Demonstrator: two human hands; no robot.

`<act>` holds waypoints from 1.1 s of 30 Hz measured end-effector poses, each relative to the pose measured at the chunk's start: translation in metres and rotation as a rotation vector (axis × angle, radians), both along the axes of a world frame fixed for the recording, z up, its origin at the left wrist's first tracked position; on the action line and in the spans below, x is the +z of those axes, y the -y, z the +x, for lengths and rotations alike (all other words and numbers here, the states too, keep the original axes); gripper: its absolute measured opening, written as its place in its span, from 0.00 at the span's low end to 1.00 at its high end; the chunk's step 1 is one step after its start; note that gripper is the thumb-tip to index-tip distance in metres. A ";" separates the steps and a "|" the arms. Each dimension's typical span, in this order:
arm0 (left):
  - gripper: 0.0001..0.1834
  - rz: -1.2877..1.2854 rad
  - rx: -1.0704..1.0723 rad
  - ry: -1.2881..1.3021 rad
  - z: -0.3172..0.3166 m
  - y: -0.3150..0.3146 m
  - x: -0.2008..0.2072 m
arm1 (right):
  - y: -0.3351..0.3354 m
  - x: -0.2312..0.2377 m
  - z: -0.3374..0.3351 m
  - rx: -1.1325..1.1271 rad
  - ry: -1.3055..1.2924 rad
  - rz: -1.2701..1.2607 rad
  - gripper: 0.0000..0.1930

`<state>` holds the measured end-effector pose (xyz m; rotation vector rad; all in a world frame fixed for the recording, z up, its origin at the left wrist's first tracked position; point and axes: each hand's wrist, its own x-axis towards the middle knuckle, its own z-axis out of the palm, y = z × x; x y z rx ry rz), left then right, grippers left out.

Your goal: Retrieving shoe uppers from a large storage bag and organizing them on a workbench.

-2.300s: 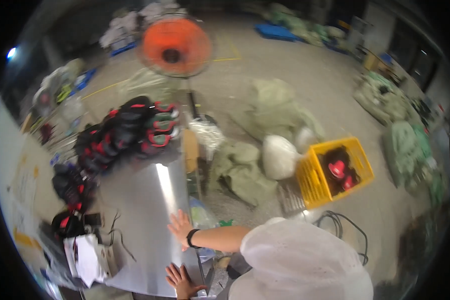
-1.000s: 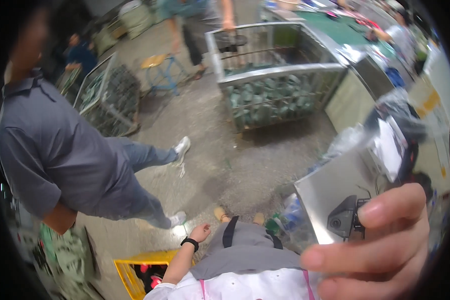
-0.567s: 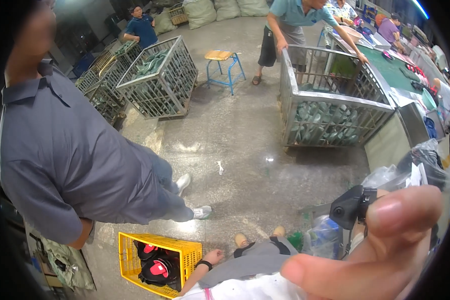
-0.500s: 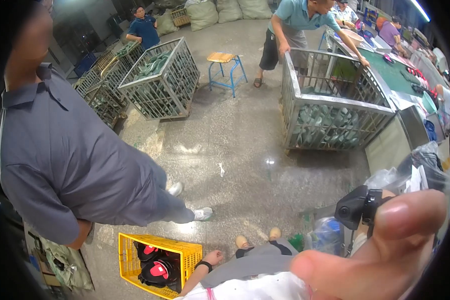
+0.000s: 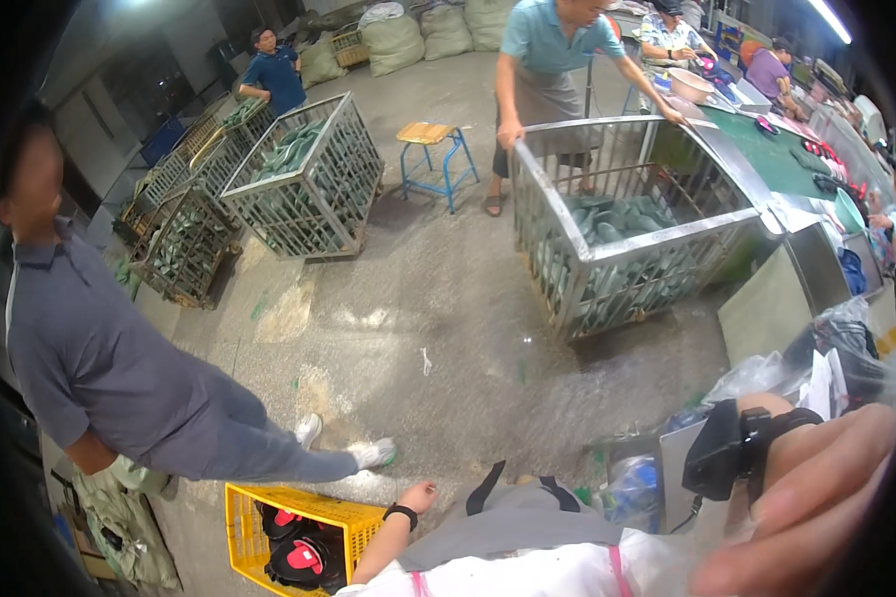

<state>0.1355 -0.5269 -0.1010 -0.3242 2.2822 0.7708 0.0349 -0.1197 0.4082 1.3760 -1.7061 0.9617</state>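
The left hand hangs just beside the right edge of a yellow crate on the floor; the blurred right hand is beside a black device. Whether either pinches anything cannot be told.

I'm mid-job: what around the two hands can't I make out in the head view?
All in the head view:
Right hand: blurred, and cut off by the dark rim and lower edge.
Black device: the right hand's fingers cover part of it; gripped or strapped, I cannot tell.
Left hand: too small to separate its fingers.
Yellow crate: bottom cut off by the lower edge.
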 end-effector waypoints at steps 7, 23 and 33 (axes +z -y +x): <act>0.22 0.105 -0.104 -0.026 -0.067 -0.032 -0.007 | 0.028 0.025 -0.065 -0.116 -0.094 0.131 0.12; 0.20 0.026 0.239 0.071 -0.202 0.059 0.007 | 0.118 0.041 -0.242 -0.003 -0.169 0.422 0.09; 0.21 0.129 0.379 -0.069 -0.236 0.123 0.012 | 0.198 -0.002 -0.346 0.022 0.021 -0.177 0.04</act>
